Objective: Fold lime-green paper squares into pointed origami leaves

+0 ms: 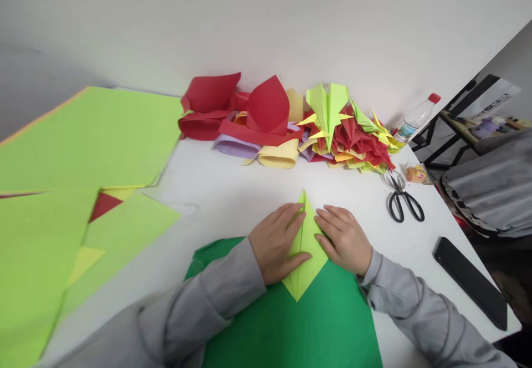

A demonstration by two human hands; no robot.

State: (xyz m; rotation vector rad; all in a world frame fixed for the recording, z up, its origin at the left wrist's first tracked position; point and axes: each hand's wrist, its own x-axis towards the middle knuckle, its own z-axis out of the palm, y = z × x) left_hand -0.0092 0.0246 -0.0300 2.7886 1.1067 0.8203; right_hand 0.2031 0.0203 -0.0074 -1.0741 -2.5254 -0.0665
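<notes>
A folded yellow-green sheet of paper [305,271] lies as a narrow kite shape, its upper tip pointing away from me, with a crease down its middle. My left hand [276,240] rests on its left side, fingers stretched out and thumb lying across the crease. On the right edge, the fingertips of my right hand [343,238] press on the paper, fingers extended. Parts of the paper are hidden beneath both hands. Under its lower part lies a large green sheet [299,335] on the white table.
Large yellow-green sheets [103,141] are stacked at left. Rolled red paper [208,124] and a pile of folded paper pieces [353,138] line the wall. At right are black-handled scissors [403,202], a small wrapped packet [417,173], a bottle [415,117] and a black case [471,282].
</notes>
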